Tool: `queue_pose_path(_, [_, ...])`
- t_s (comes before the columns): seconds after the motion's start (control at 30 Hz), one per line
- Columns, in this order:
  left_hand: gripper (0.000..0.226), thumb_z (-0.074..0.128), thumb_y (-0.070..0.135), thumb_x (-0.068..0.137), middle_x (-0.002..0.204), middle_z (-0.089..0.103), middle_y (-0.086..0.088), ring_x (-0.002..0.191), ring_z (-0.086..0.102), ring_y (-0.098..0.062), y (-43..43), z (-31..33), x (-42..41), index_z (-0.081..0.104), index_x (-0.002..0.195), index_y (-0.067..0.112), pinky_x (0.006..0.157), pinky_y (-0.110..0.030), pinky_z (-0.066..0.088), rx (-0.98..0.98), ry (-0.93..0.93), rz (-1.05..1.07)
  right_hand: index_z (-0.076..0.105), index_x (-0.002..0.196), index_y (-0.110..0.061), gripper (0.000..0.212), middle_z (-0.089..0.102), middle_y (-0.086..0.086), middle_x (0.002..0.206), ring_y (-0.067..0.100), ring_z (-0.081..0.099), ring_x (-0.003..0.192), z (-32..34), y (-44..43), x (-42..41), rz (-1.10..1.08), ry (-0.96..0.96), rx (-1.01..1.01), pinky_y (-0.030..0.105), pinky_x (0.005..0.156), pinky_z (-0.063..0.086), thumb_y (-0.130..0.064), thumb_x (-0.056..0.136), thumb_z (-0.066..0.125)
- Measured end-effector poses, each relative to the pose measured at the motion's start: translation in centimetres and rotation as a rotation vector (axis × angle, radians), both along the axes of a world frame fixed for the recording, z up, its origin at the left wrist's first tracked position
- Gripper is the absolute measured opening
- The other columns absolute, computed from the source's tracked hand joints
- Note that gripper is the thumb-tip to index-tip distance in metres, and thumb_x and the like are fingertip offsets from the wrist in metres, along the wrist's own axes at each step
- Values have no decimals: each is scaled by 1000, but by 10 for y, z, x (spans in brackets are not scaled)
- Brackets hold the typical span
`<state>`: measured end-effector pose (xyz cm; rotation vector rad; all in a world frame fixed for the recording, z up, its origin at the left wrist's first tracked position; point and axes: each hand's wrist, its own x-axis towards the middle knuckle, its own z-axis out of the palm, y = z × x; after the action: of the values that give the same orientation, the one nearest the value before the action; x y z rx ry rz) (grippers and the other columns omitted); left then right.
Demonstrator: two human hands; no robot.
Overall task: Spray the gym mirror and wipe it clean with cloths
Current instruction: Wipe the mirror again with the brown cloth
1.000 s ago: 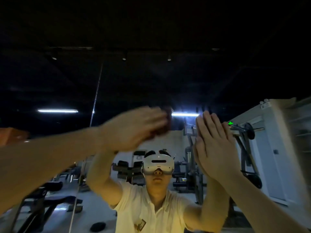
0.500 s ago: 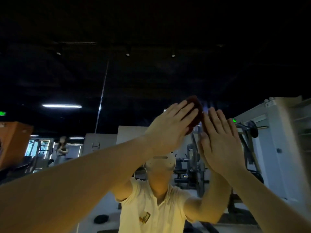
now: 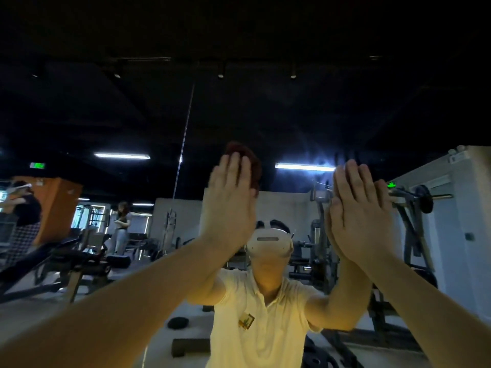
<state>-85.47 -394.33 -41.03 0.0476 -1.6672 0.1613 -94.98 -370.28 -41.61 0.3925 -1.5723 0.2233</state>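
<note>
Hands both up at the mirror (image 3: 292, 115). Left hand (image 3: 228, 203): fingers straight and together, pressing the dark red cloth (image 3: 248, 162) flat onto the glass. The cloth pokes out past my fingertips, up-left of the reflected headset (image 3: 269, 241). Right hand (image 3: 358, 208): fingers straight, palm toward the glass, nothing in it, up-right of the headset. Can't tell if the palm actually touches.

Reflection, nearest first:
- white polo shirt (image 3: 265, 328) directly below the headset
- weight machine (image 3: 414, 208) right of the headset
- benches (image 3: 53, 261) left of it
- one person (image 3: 122, 227) left of it, another person (image 3: 24, 211) far left
- tube lights (image 3: 122, 156) above the headset, one each side
- mirror seam (image 3: 184, 134) running up, above-left
</note>
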Motion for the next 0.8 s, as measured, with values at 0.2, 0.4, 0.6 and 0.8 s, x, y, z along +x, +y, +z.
queue_pose_path(0.2, [66,38,36,108,173,14,-13,161,5,-30,40,-21,-11,12,164,13,131,-47,6,-327,-127,17,9,165,-16,61,7,10,173,27,1,160,-1,-3,2,26,-34,-16,58,127,11,-38,109,9])
queue_pose_path(0.4, [63,38,36,108,172,15,-12,161,8,-29,-11,-21,12,16,164,13,131,-48,8,-455,-208,98,7,165,-17,63,2,10,173,28,-2,160,-5,-14,6,22,-91,-67,57,127,5,-41,107,10])
queue_pose_path(0.6, [63,28,34,108,170,21,-20,159,16,-35,-75,-33,28,21,163,5,130,-50,13,11,-45,45,0,165,-16,67,-4,11,173,30,-6,159,-8,-22,19,-22,-173,-93,54,128,1,-44,106,7])
queue_pose_path(0.8, [65,41,29,105,170,22,-19,159,14,-35,-32,-63,10,21,163,8,128,-56,21,-55,-55,-134,-2,165,-18,67,-7,10,173,29,-7,159,-3,-13,38,-81,-315,-22,54,128,3,-48,108,17])
